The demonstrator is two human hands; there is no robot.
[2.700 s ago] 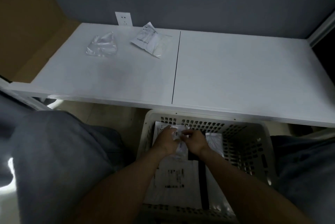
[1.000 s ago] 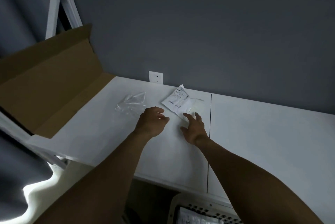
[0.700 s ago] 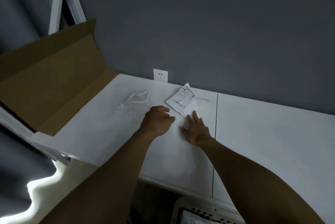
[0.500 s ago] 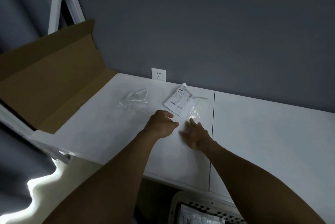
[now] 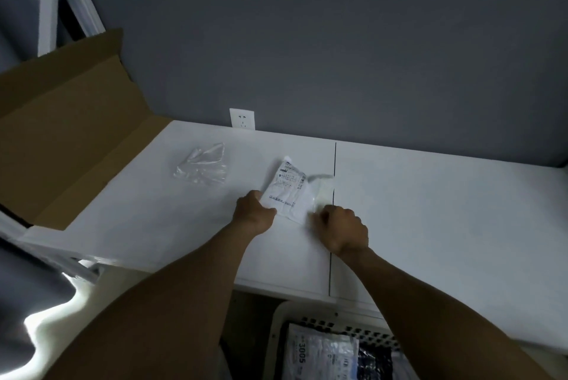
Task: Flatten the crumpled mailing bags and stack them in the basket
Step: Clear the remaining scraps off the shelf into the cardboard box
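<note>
Mailing bags, flat: stacked inside the white perforated basket, nearest the viewer and below the front edge of the counter. The top one is pale with dark print, and a darker one shows beside it on the right.

Left grip: fingers curled, pinching the near-left edge of the printed mailing bag.

Right grip: clenched round the same bag's near-right corner, where its clear plastic part lies.

Printed mailing bag: white label side up, creased, lying on the counter between the two grips, just left of the counter's dark seam.

Clear crumpled bag: on the counter, farther back and to the left, apart from both grips, untouched.

Cardboard box: brown, flap open, against the counter's left end.

Wall socket: white, on the grey wall at the counter's back edge.
</note>
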